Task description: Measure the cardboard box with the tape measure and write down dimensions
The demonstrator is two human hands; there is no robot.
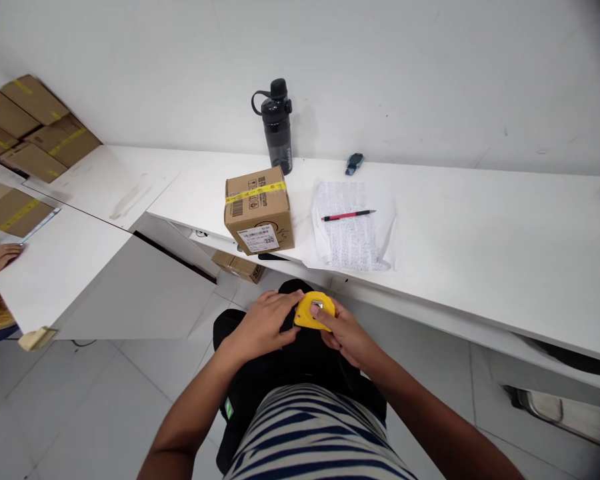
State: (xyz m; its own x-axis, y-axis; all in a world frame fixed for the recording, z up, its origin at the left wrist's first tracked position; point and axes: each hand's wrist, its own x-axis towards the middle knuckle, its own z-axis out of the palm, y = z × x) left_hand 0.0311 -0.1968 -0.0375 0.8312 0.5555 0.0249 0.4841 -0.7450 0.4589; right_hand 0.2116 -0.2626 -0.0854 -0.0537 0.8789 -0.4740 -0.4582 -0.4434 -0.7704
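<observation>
A yellow tape measure (307,308) is held above my lap, in front of the desk edge. My right hand (347,333) grips its right end, with the thumb across the side near the silvery label. My left hand (270,323) is at the other end, fingertips on the top corner and thumb low by the tape's mouth. No length of blade can be made out. Beyond my hands, a taped cardboard box (257,213) with a white label sits at the desk's front edge. Right of it lie printed sheets (353,240) with a red and black pen (349,215) on top.
A dark bottle (279,130) stands behind the box on the white desk (480,247). A small dark blue object (354,163) lies near the wall. Stacked cartons (35,133) are at far left, near another person's hand (0,260). Another carton (237,265) sits below the desk.
</observation>
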